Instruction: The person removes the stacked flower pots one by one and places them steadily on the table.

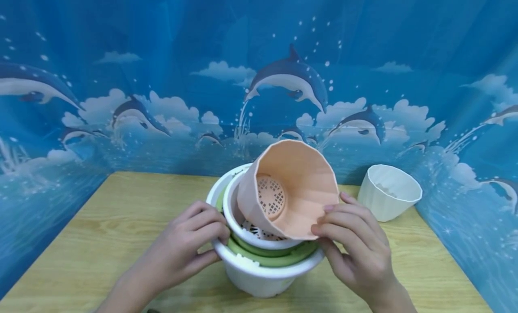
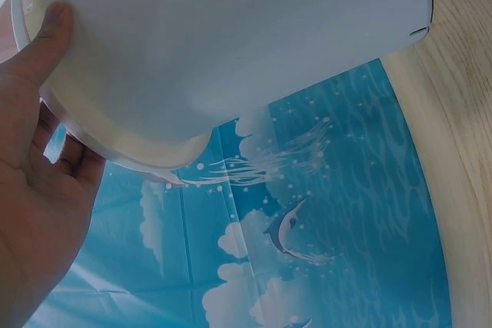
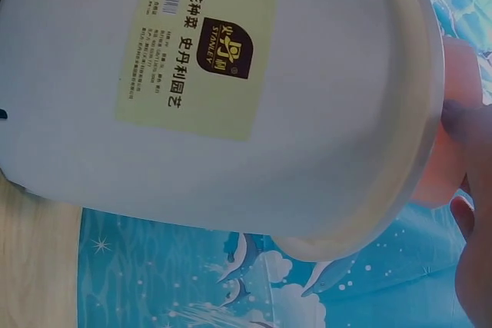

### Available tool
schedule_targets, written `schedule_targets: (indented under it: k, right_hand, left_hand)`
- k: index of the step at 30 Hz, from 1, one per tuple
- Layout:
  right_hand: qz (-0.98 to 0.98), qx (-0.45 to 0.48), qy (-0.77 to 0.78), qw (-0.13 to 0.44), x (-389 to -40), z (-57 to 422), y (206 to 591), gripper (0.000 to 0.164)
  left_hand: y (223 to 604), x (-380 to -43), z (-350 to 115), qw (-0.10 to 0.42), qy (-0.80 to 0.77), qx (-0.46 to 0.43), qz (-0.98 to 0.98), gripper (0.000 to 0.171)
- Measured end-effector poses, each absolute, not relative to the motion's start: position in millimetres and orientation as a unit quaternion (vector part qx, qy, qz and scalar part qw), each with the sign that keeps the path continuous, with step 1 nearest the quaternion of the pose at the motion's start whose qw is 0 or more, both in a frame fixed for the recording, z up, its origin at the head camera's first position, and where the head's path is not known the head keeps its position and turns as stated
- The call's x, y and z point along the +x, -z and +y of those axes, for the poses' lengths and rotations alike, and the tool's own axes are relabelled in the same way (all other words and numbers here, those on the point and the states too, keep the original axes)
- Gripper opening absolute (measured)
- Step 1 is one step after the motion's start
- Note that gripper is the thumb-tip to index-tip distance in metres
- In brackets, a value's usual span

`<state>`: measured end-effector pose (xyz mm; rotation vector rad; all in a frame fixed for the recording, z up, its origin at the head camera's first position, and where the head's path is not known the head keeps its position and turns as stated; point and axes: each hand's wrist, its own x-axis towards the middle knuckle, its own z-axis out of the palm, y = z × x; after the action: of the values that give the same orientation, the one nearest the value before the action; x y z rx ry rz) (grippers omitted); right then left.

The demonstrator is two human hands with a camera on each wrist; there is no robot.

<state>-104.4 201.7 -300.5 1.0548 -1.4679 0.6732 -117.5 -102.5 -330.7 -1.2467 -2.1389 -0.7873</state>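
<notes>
A peach flowerpot (image 1: 311, 191) with a perforated bottom leans on its side in the mouth of a smaller white pot (image 1: 238, 227). That pot sits inside a green one (image 1: 279, 261), all nested in a large white pot (image 1: 255, 279). My left hand (image 1: 194, 236) grips the large pot's rim on the left; in the left wrist view its thumb (image 2: 54, 32) presses the outer wall. On the other side my right hand (image 1: 356, 239) pinches the peach pot's rim between fingers and thumb. The right wrist view shows a printed yellow label (image 3: 184, 113) on the large pot.
A separate cream-white faceted pot (image 1: 374, 198) stands at the back right of the wooden table (image 1: 133, 214). Behind and along the sides hangs a blue dolphin-print cloth (image 1: 194, 29). A small dark object (image 1: 153, 310) peeks in at the bottom edge.
</notes>
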Motion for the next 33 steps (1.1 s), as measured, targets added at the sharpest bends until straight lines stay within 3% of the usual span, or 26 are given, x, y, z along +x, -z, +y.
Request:
schedule_targets:
  k: [33]
  right_hand:
    - [-0.556,0.383,-0.307,0.671,-109.8,202.4,300.4,0.030]
  left_hand:
    - [331.2,-116.0,-101.2,0.249,0.297,-0.453,-0.803,0.025]
